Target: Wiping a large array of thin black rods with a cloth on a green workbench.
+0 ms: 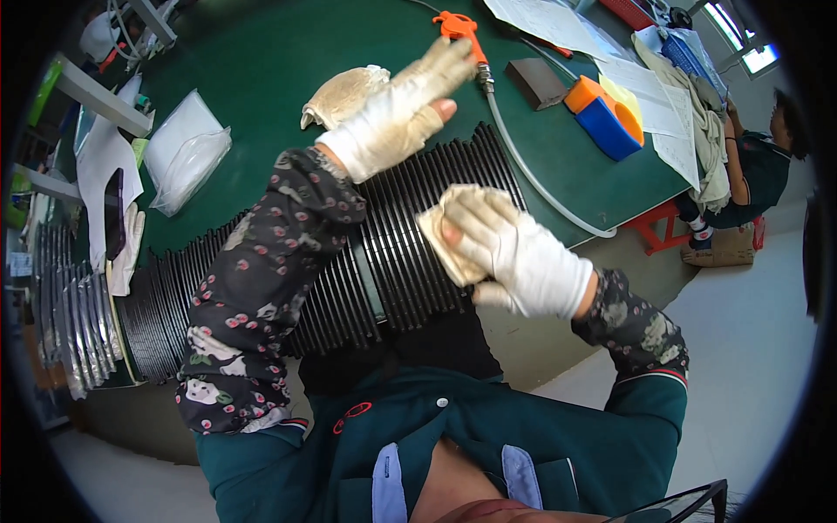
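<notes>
My right hand [514, 248] gloved, fingers closed around folded wiping cloth [445, 231], pressing it on black ribbed rack [410, 253] of thin plates standing along near edge of green table [261, 70]. My left hand [401, 109] open, fingers flat, resting over rack's far end — near orange air gun [458, 26] and its hose [532, 174]. To wipe well: keep cloth folded, follow slots lengthwise, light pressure — left hand steadies rack so plates don't tip. Spare rag [344, 91] just beyond rack.
</notes>
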`<state>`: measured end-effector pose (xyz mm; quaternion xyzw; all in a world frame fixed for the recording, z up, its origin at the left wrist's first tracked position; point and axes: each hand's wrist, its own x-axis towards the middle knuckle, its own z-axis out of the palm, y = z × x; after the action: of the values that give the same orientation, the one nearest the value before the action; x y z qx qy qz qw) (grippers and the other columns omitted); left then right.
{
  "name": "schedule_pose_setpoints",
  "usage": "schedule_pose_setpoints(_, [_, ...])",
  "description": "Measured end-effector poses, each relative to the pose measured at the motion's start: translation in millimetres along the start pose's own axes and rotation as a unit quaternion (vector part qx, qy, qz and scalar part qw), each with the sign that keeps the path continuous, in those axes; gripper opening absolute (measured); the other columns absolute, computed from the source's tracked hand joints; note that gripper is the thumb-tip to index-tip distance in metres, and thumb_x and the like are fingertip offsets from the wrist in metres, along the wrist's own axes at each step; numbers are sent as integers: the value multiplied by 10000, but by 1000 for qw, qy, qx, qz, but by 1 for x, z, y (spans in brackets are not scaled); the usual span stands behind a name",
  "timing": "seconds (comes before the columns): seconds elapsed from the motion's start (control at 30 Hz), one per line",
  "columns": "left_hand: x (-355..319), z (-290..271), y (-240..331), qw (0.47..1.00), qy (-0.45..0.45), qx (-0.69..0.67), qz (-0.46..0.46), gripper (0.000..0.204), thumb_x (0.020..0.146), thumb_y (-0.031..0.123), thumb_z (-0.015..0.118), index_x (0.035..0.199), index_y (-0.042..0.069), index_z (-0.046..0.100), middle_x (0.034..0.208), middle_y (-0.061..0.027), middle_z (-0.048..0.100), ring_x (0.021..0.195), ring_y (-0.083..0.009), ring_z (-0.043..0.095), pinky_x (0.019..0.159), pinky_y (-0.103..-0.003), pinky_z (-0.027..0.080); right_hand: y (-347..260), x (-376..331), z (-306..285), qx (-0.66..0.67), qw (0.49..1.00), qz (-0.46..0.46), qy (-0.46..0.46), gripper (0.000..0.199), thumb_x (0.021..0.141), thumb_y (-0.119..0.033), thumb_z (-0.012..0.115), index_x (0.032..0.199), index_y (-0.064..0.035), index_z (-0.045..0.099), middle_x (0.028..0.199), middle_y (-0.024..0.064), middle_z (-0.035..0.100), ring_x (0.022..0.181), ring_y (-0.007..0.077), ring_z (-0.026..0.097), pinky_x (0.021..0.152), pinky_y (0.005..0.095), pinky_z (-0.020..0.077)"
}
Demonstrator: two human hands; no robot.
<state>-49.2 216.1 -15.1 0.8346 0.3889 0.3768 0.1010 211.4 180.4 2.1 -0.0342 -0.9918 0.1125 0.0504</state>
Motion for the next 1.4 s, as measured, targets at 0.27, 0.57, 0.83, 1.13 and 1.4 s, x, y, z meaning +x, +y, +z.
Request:
schedule_pose_setpoints(0.27, [-71, -66, 73, 998, 32, 18, -46, 588, 1028, 423, 288, 1434, 4, 357, 1490, -231, 332, 1404, -413, 268, 1140, -441, 223, 43, 46, 9, -56, 995, -40, 73, 735, 745, -380, 678, 1318, 8, 429, 1349, 226, 446, 1296, 381, 408, 1077, 489, 313])
schedule_pose_setpoints(0.57, [-177, -70, 164, 964, 32, 68, -256, 771, 955, 644, 159, 1486, 105, 305, 1503, -260, 284, 1381, -490, 256, 1124, -517, 221, 32, 72, 10, -8, 986, -159, 46, 724, 755, -385, 681, 1341, -38, 436, 1390, 196, 424, 1275, 376, 431, 1059, 488, 343])
schedule_pose_setpoints(0.83, [-198, -44, 195, 962, -11, 127, -243, 716, 962, 606, 151, 1503, 140, 213, 1375, -280, 399, 1218, -518, 409, 1037, -653, 233, -5, 79, 1, 67, 976, -201, -49, 831, 738, -432, 681, 1399, -27, 382, 1348, 196, 445, 1302, 346, 407, 1082, 492, 306])
schedule_pose_setpoints(1.13, [-150, -12, 195, 976, -103, 113, -156, 571, 622, 225, 722, 1129, 37, 536, 1240, -161, 529, 1137, -362, 531, 938, -546, 416, 13, 103, 21, 67, 972, -199, 107, 221, 775, -54, 611, 986, -5, 565, 1110, 154, 605, 1104, 301, 586, 937, 371, 472])
schedule_pose_setpoints(1.4, [-124, 23, 188, 975, -140, 126, -119, 644, 679, 276, 763, 1238, 65, 524, 1352, -130, 458, 1286, -296, 431, 1027, -492, 372, 69, 142, 21, 115, 966, 80, 219, 197, 802, 40, 613, 985, -26, 649, 925, 132, 665, 844, 283, 637, 784, 352, 517])
